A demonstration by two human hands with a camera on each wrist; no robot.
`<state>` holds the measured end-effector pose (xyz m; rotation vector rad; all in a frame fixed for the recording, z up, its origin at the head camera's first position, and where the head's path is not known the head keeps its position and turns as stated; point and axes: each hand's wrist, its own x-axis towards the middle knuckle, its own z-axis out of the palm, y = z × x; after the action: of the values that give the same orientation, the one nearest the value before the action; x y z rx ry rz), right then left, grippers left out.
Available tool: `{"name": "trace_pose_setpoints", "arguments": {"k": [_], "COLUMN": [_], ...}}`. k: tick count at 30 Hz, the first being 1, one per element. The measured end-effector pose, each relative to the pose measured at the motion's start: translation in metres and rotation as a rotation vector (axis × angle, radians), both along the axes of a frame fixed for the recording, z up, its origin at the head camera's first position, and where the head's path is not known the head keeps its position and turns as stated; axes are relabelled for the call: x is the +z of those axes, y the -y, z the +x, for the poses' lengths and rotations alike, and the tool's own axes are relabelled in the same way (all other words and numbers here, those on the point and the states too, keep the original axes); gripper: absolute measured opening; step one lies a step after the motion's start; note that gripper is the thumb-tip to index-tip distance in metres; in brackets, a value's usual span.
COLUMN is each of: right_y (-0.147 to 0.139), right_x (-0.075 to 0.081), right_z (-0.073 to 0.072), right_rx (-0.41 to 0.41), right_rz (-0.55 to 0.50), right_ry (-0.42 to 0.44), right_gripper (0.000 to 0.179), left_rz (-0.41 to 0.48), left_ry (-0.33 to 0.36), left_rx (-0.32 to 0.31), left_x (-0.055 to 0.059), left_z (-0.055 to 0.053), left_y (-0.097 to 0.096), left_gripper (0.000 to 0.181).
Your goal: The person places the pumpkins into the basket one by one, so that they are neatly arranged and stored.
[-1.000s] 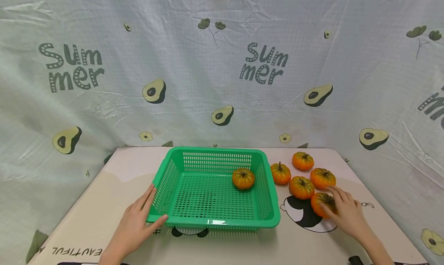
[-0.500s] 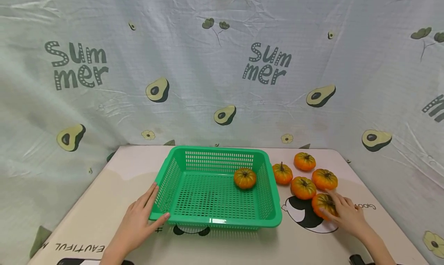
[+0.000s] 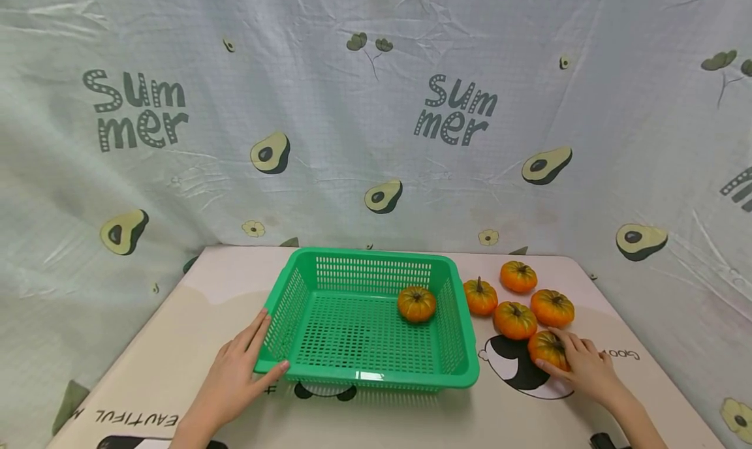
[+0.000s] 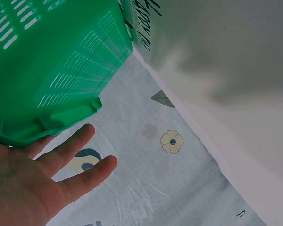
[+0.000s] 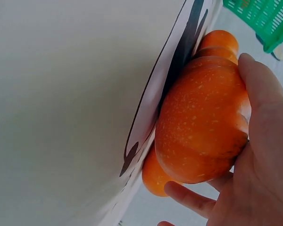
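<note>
A green plastic basket (image 3: 364, 377) stands mid-table with one small orange pumpkin (image 3: 416, 304) inside, toward its right. My left hand (image 3: 235, 371) rests at the basket's front left corner, fingers straight along the left rim and thumb at the front. In the left wrist view, its fingers (image 4: 80, 183) extend beneath the basket's rim. On the right, my right hand (image 3: 587, 371) holds the nearest pumpkin (image 3: 546, 350) of a group, thumb on its near side and fingers over the far side. The right wrist view shows this pumpkin (image 5: 203, 122) between thumb and fingers, low by the table.
Several other pumpkins lie right of the basket: one (image 3: 480, 297) by its wall, one (image 3: 514, 320) beside the held one, one (image 3: 552, 307) behind it, and one (image 3: 518, 277) farthest back. A printed cloth (image 3: 329, 129) hangs behind the pale table (image 3: 411, 423).
My right hand's fingers and thumb have closed in around the nearest pumpkin. The left hand stays at the basket corner; the whole view has shifted slightly.
</note>
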<state>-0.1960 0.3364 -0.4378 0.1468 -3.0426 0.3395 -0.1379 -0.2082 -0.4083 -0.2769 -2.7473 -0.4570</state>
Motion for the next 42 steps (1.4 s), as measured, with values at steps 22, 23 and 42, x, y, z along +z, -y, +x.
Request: {"name": "trace_pose_setpoints", "arguments": {"k": [22,23,42], "right_y": [-0.001,0.000,0.031], "right_x": [0.005,0.006,0.028], "right_z": [0.000,0.000,-0.006], "right_rx": [0.013,0.014,0.100], "right_rz": [0.004,0.002,-0.079], "right_ry": [-0.059,-0.069,-0.382], "right_gripper": [0.078,0.077,0.072], "left_rz": [-0.013,-0.012,0.027], "left_ry": [0.028,0.029,0.077], "left_rx": [-0.011,-0.012,0.010], "left_x": [0.005,0.006,0.002], "left_z": [0.000,0.000,-0.002], "left_y": [0.001,0.001,-0.002], "left_gripper": [0.082,0.082,0.088]}}
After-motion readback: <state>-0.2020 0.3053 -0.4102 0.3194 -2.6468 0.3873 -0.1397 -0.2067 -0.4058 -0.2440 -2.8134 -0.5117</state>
